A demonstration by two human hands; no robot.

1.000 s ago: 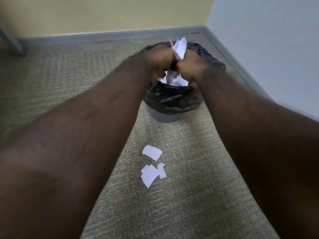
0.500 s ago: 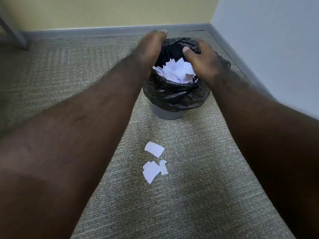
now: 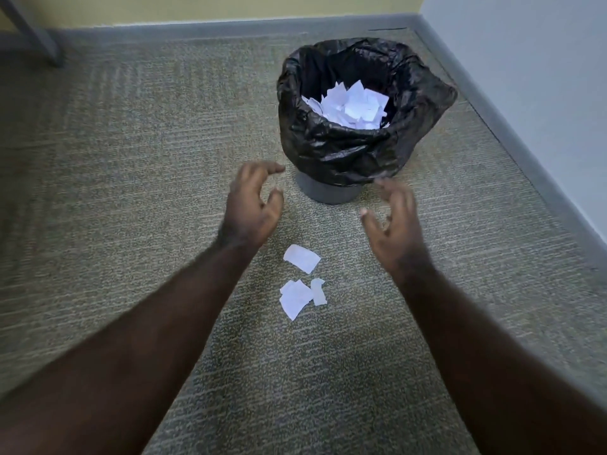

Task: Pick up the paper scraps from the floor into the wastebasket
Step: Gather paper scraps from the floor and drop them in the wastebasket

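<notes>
Paper scraps (image 3: 302, 284) lie on the carpet (image 3: 131, 159) right below us, a small white cluster between our two forearms: one larger piece (image 3: 302, 258) nearer the bin, and just behind it a bigger torn piece (image 3: 294, 298) touching a narrow strip (image 3: 318, 291). We see nothing gripped in either hand. Our left hand (image 3: 251, 210) hovers palm down above the carpet, fingers spread and loosely curled, thumb apart from the rest, empty. Our right hand (image 3: 394, 224) mirrors it on the other side, fingers fanned and a little blurred, empty as well. Both hands sit between the scraps and the wastebasket (image 3: 328, 192), beyond the paper rather than over it, and neither touches a piece.

We look ahead to the wastebasket, grey at the base and lined with a crumpled black bag (image 3: 345, 152) that folds down over its rim. Inside we make out a heap of white paper pieces (image 3: 351, 105) filling the bottom of the liner. It stands near the corner, where a grey baseboard (image 3: 230, 26) runs below a yellow wall (image 3: 230, 8) and meets a pale wall (image 3: 525, 77) on our right. At far left, a slanted grey leg (image 3: 33, 31) of some furniture meets the carpet.
</notes>
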